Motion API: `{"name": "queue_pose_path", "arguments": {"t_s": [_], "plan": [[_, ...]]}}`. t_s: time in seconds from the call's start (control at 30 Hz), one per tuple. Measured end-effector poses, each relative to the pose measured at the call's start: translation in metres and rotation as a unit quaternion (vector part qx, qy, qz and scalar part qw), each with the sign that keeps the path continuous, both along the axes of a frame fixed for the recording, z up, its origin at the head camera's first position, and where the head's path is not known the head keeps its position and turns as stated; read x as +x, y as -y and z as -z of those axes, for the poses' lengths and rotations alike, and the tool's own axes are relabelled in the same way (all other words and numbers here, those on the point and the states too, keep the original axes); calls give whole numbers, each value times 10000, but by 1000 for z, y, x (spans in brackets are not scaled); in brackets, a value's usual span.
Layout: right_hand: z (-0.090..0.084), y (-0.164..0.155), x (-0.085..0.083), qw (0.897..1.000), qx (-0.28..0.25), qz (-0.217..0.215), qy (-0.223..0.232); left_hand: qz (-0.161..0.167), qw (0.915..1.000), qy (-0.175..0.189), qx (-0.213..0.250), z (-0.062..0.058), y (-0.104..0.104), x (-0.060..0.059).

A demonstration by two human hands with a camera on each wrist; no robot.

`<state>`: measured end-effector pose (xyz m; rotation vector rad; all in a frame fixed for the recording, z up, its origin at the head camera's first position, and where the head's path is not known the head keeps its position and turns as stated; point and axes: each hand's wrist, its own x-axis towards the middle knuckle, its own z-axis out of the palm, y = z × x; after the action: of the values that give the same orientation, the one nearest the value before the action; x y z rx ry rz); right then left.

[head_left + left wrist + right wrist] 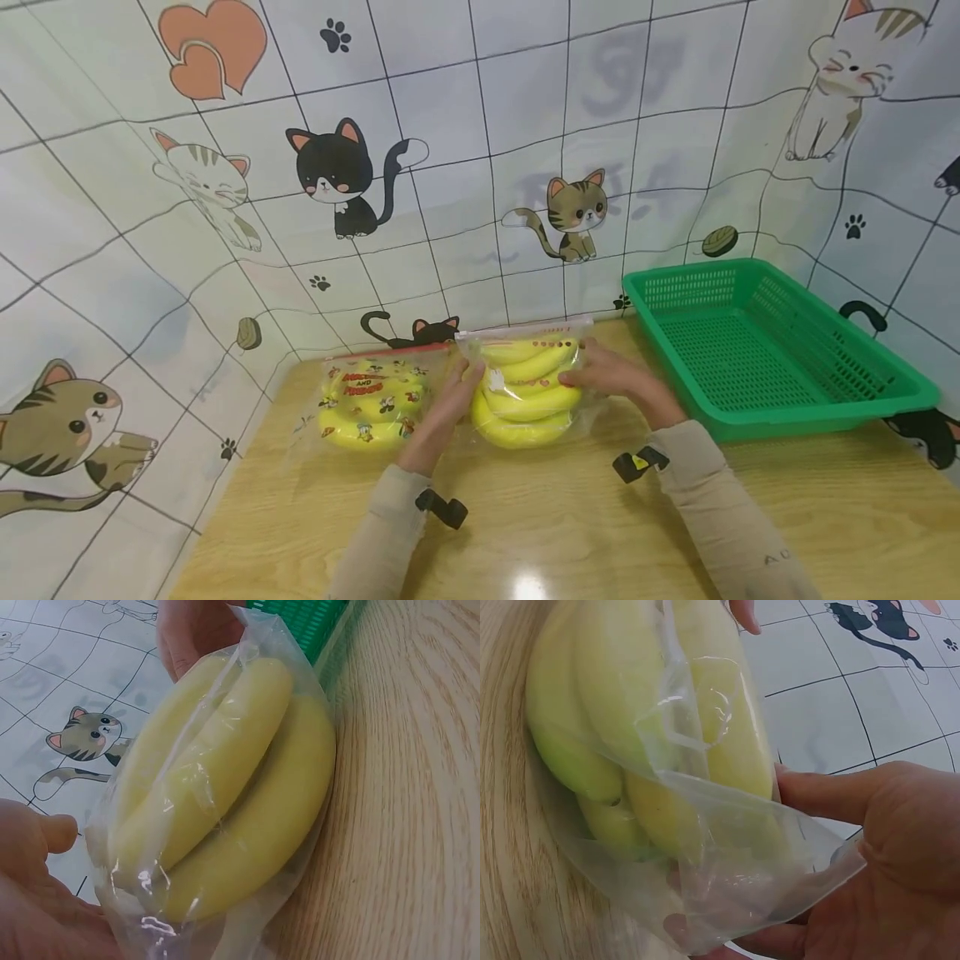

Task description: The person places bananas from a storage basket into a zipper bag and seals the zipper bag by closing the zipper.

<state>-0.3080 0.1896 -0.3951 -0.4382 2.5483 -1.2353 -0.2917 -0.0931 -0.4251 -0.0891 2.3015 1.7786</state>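
Observation:
A clear zip bag of yellow bananas (pixel 525 400) is tilted up from the wooden table, its zip edge toward the wall. My left hand (pixel 455 392) holds the bag's left side. In the left wrist view that hand's thumb (pixel 60 832) shows beside the plastic, its fingers partly hidden behind. On the other side my right hand (pixel 611 371) grips the bag, thumb in front and fingers behind; the right wrist view shows some fingers (pixel 780 941) through the plastic. Left of it lies another zip bag of bananas (pixel 371 404), with cartoon prints and a red zip edge.
A green plastic basket (pixel 825 412) stands at the right, close to my right forearm. Behind the table (pixel 525 517) rises a wall covering (pixel 465 167) with cat drawings and grid lines, which also runs along both sides.

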Motion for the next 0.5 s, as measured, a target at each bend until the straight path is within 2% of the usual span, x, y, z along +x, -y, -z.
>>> {"name": "queue_pose_path", "arguments": {"t_s": [0.1,0.27,0.5], "plan": [[4,0,-2,9998,-101,-162,-47,-35,9999,120,17,2,0,1],[4,-1,-3,9996,148,-225,-67,15,9998,164,-77,6,1,1],[0,-2,0,9979,320,-217,522,81,9998,143,-72,12,1,0]]}}
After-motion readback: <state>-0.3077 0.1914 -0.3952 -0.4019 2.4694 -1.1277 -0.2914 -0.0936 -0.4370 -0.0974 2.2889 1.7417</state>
